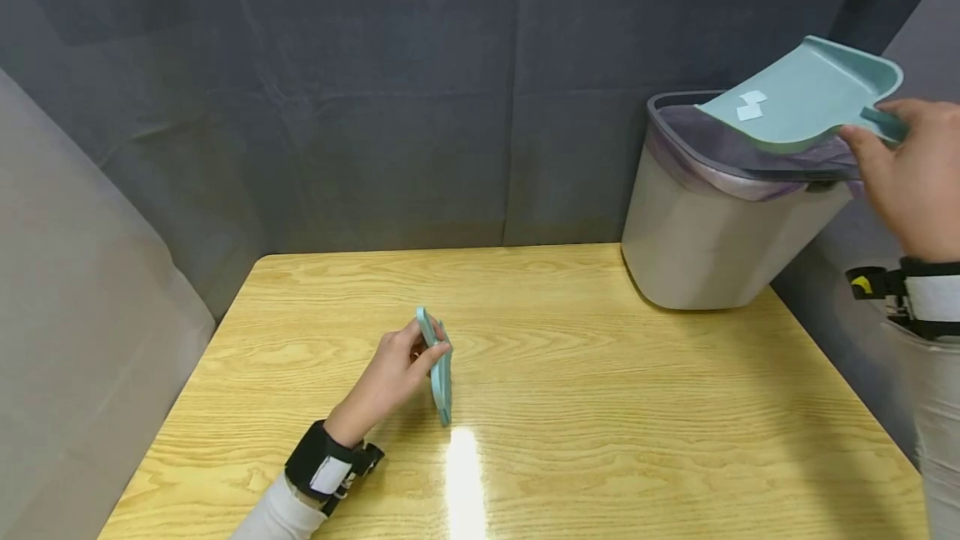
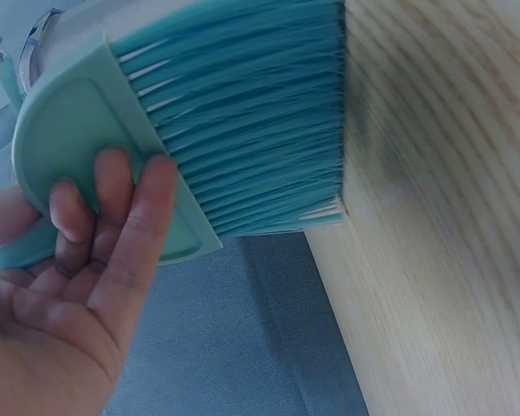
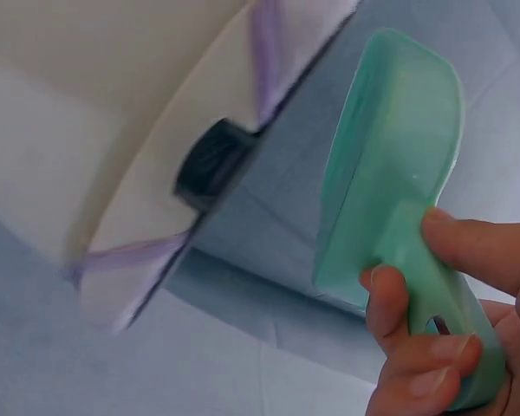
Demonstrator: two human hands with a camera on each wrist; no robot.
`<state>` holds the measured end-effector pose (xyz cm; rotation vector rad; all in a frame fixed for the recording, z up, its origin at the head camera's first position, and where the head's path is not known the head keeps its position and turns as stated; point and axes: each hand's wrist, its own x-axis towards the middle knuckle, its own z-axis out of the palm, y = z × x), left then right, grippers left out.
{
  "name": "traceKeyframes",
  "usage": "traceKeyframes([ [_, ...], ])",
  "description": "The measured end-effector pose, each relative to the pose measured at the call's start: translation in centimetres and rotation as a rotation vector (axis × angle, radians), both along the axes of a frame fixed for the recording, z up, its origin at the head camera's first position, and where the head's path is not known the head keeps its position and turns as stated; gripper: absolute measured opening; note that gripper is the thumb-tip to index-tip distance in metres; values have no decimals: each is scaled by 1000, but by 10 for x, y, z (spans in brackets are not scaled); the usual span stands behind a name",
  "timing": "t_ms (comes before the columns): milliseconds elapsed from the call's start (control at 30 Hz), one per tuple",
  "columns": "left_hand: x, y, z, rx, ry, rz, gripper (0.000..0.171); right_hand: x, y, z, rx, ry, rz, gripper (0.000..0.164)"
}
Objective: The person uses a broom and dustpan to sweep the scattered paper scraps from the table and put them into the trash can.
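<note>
My right hand (image 1: 918,169) grips the short handle of a light teal dustpan (image 1: 817,94), seen from behind in the right wrist view (image 3: 407,147). The dustpan is tilted over the bin (image 1: 720,232), its front lip down toward the opening. Two small white paper pieces (image 1: 750,111) lie on its surface near that lip. Over the table, my left hand (image 1: 393,369) holds a small teal hand brush (image 1: 441,373) by its head and handle. In the left wrist view the brush's blue bristles (image 2: 251,121) point at the wooden tabletop, their tips right at it.
The beige bin has a dark grey rim and a purple liner (image 1: 690,165); it stands at the back right corner of the wooden table (image 1: 562,407). Dark grey cloth (image 1: 390,90) hangs behind, and a pale panel (image 1: 75,315) rises at the left.
</note>
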<state>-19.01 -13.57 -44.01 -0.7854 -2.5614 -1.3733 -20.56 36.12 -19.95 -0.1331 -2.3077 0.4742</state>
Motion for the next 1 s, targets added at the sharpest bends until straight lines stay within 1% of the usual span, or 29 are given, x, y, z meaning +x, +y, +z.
traceKeyframes([
  [200, 1, 1, 0, -2, 2, 1, 11, -6, 2, -8, 32, 1, -83, 39],
  [367, 1, 1, 0, 0, 7, -4, 11, -9, 1, -12, 39, 7, -129, 40],
  [567, 1, 1, 0, 7, 4, -6, 11, -10, -2, -14, 53, -17, -192, 42],
  [767, 1, 1, 0, 14, -7, -8, 11, -9, -5, -12, 63, -47, -219, 46],
  [900, 1, 1, -1, 13, -7, -9, 12, -8, -5, -13, 94, -71, -223, 46],
  [1000, 1, 0, -1, 10, -4, -13, 12, -8, -5, -15, 124, -67, -222, 44],
])
